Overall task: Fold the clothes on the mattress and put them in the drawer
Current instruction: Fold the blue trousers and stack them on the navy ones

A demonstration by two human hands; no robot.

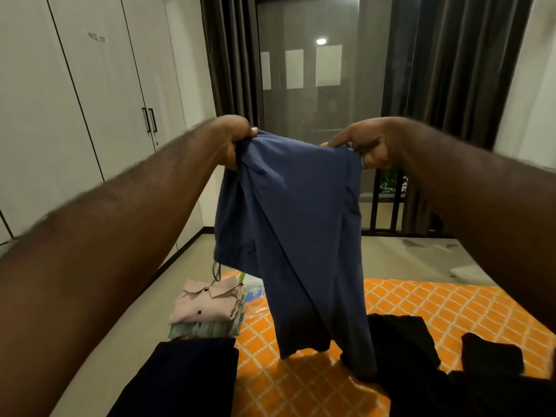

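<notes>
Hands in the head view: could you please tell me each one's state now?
Left hand: closed, gripping the navy blue fabric garment by its top edge.
Right hand: closed, gripping the same garment's top edge.

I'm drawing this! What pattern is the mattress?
The mattress is orange with white diamonds; head view.

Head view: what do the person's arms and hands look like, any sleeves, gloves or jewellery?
The left forearm and right forearm are bare to the frame edge, no sleeves showing. The left hand and right hand are ungloved, no watch or bracelet at either wrist. Blur hides any ring.
</notes>
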